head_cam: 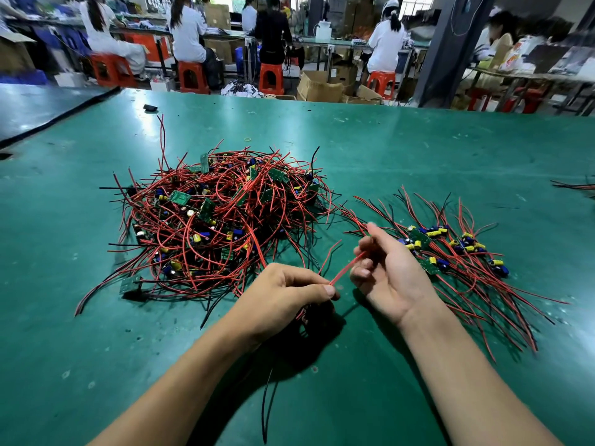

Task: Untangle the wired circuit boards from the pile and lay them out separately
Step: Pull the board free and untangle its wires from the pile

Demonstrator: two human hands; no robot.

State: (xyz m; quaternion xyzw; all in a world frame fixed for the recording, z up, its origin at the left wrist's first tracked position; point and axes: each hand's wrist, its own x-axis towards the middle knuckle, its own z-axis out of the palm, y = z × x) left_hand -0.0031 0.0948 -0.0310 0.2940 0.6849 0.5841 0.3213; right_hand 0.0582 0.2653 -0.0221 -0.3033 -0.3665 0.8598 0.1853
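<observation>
Two hands share one red wire near the middle of the counter, between the pile and the sorted lot.

Left hand: knuckles up, thumb and forefinger pinching the wire at the lower end of its visible stretch. Something dark sits under the palm, too hidden to name. Black leads trail from beneath it toward the near edge.

Right hand: palm up, lower fingers curled round the wire's upper end, forefinger raised. The wire runs straight and slanted between the two, lifted off the mat.

Pile: left of the hands and a little farther off. It is a heaped tangle of red and black leads, with small green boards and blue and yellow capacitors showing through. Loose ends splay out on every side.

Sorted lot: right of the hands, just behind the right one. It lies flatter than the pile, boards in a rough band, leads fanned far and near.

On the mat beyond the pile there is a yellow rubber band, and a small black object toward the far left. A few more leads lie at the right edge.

Containers: open cardboard boxes stand on the floor past the counter's far edge, flaps up, contents not visible. A white jug stands on a far bench, and I cannot tell what it holds. People in white coats sit on orange stools, backs turned.
</observation>
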